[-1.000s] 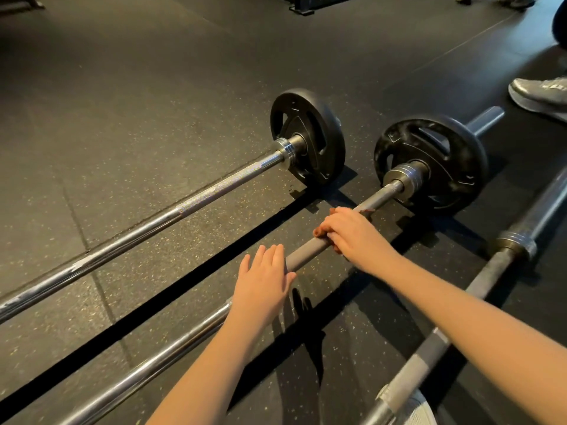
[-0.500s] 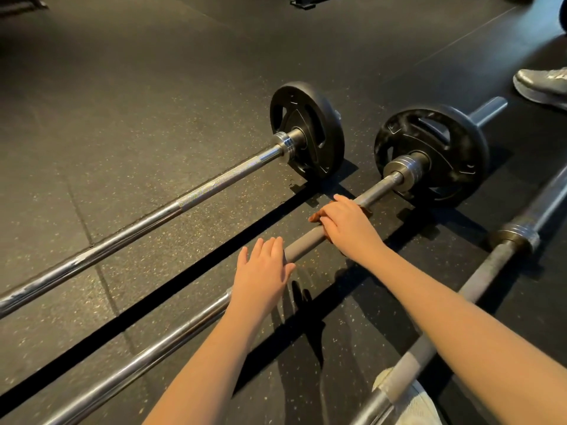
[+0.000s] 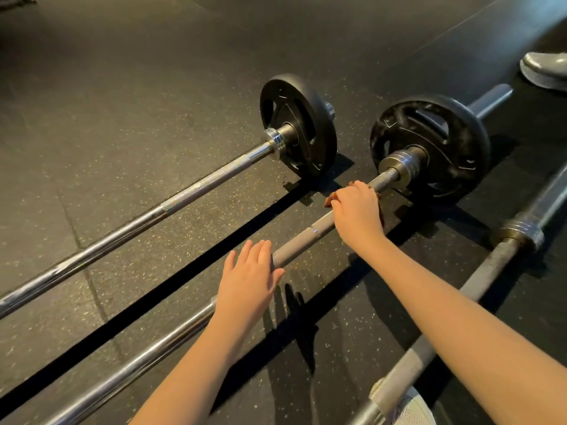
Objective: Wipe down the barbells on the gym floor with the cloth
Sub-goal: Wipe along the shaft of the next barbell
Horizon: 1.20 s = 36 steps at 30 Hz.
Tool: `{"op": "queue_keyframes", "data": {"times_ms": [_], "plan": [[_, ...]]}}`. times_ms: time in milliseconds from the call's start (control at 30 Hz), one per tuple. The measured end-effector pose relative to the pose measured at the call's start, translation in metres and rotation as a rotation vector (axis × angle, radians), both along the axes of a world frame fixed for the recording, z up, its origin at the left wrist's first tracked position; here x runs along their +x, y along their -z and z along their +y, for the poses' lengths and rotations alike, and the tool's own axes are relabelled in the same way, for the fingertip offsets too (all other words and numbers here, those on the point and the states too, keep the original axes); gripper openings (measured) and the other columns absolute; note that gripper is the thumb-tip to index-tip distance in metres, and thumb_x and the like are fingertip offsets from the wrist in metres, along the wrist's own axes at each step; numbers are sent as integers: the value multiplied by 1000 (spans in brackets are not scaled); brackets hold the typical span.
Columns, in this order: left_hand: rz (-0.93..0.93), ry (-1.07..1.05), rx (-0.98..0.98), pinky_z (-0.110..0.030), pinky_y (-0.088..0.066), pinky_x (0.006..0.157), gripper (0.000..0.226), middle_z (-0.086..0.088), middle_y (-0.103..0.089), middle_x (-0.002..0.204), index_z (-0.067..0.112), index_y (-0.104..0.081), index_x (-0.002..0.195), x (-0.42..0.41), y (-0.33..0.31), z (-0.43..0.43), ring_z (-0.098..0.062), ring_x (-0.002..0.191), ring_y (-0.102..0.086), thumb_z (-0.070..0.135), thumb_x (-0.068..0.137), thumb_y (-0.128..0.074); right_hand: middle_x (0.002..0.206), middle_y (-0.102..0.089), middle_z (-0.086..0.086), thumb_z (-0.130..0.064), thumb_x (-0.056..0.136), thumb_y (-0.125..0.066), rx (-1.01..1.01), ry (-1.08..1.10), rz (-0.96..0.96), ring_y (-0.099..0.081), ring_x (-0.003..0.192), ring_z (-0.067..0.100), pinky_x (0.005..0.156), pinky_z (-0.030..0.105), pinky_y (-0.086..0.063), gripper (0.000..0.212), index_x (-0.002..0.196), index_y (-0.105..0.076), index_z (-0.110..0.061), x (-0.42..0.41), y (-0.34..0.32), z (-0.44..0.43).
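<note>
Your right hand (image 3: 356,216) curls over the brown cloth (image 3: 329,201) on the middle barbell (image 3: 302,240), just short of its collar (image 3: 399,163), while your left hand (image 3: 248,283) lies flat, fingers straight, on the shaft, bare bar between them and floor strips (image 3: 190,271) either side.

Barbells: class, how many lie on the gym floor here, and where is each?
3. The left barbell lies farthest away; the middle barbell is under the left hand and the right hand holding the cloth; the right barbell runs off the frame. Others may be hidden.
</note>
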<state>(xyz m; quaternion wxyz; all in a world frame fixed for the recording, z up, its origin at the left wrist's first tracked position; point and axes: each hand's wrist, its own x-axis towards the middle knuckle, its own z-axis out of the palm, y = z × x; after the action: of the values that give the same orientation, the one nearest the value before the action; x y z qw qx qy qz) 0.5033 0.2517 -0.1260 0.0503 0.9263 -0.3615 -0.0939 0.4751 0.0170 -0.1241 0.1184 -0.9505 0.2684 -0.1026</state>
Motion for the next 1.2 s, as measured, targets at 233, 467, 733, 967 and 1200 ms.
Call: {"op": "queue_keyframes", "data": {"times_ms": [233, 467, 733, 967, 1200], "plan": [[12, -6, 15, -40, -10, 119, 59, 4, -29, 155, 19, -22, 149, -1, -3, -1, -18, 146, -16, 51, 99, -30, 105, -65, 1, -22, 98, -46, 62, -393, 51, -53, 113, 18, 102, 39, -43, 25, 104, -71, -23, -12, -1, -19], [18, -23, 30, -40, -10, 119, 59, 5, -31, 153, 20, -24, 148, -2, -5, -1, -17, 146, -18, 52, 99, -30, 100, -61, -2, -30, 96, -41, -9, -181, -70, -51, 104, 18, 96, 37, -43, 28, 100, -67, -20, -13, 4, 13], [12, -50, 41, -41, -8, 119, 61, 5, -30, 154, 19, -23, 150, -2, -7, -3, -17, 146, -16, 51, 99, -30, 122, -55, 5, -23, 98, -48, 116, -141, -69, -48, 118, 23, 104, 43, -40, 25, 107, -68, -13, 2, 6, -45], [50, -127, 77, -45, -9, 118, 61, 1, -29, 156, 16, -23, 150, -8, -8, -8, -21, 147, -15, 50, 100, -30, 118, -58, 1, -21, 97, -49, 120, -657, -6, -49, 118, 21, 106, 37, -37, 25, 116, -64, -17, -25, 5, -15], [96, -148, 242, -44, -8, 118, 66, -2, -22, 158, 12, -11, 153, -12, -16, -16, -21, 148, -10, 51, 101, -25, 151, -30, 15, -24, 101, -45, 231, -206, -34, -24, 142, 32, 118, 49, -24, 24, 118, -60, -16, -21, 15, -2]]}}
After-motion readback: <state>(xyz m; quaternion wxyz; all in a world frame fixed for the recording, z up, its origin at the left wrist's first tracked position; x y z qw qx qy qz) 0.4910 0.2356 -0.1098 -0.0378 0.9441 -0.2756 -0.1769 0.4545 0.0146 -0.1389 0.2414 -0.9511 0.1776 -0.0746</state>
